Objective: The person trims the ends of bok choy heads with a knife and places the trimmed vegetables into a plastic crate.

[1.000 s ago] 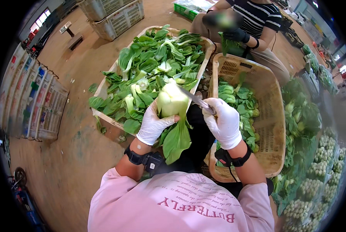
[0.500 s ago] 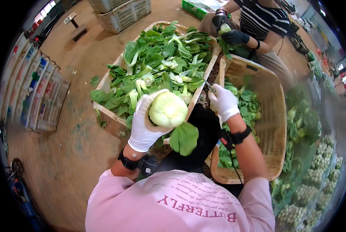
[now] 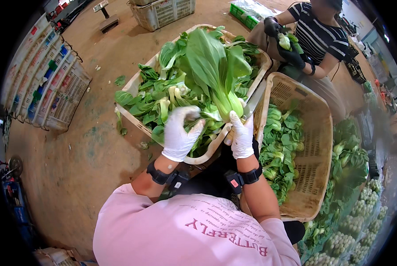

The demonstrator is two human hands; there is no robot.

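Observation:
A large bok choy (image 3: 209, 66) stands above the leaf-filled crate, leaves pointing away and pale base toward me. My right hand (image 3: 242, 137), in a white glove, pinches that base with its thumb and fingers. The same hand keeps a knife (image 3: 253, 98), whose blade sticks out past the fingers, beside the base; its handle is mostly hidden. My left hand (image 3: 180, 135), also gloved, is just left of the base. Its fingers are curved and slightly blurred, with the thumb apart and nothing between them. Loose leaves (image 3: 163, 104) lie under both hands.
A second crate (image 3: 316, 133) at right contains trimmed bok choy (image 3: 280, 150). Across from me, a person in black gloves (image 3: 291, 55) handles another bok choy. Stacked crates (image 3: 68, 99) stand at left, a scale (image 3: 107, 20) far left, bagged vegetables (image 3: 351, 224) at lower right.
The bok choy has gone from my left hand to my right, its base turning from facing up to facing me. My left hand has come free. The right hand has moved left with the knife.

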